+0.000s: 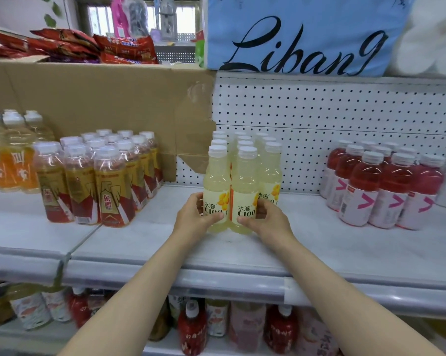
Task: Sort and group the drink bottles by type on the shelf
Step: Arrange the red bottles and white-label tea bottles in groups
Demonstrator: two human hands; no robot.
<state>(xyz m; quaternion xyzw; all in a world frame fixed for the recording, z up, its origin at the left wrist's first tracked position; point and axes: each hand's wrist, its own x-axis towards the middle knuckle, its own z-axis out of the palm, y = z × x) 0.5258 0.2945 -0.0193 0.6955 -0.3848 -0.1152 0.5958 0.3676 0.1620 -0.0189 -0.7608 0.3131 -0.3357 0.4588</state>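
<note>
Pale yellow C100 lemon drink bottles [243,181] stand grouped mid-shelf, front pair between both hands. Red-gold Dongpeng bottles [96,181] well to left, red drink bottles [386,188] to right. White shelf [319,242], pegboard back [345,119], cardboard [101,98] behind left. Left hand [195,214] grips front-left bottle; right hand [266,218] grips front-right bottle, fingers curled.

Two bare forearms, no sleeves in view, left grip [195,214], right grip [265,219]
</note>
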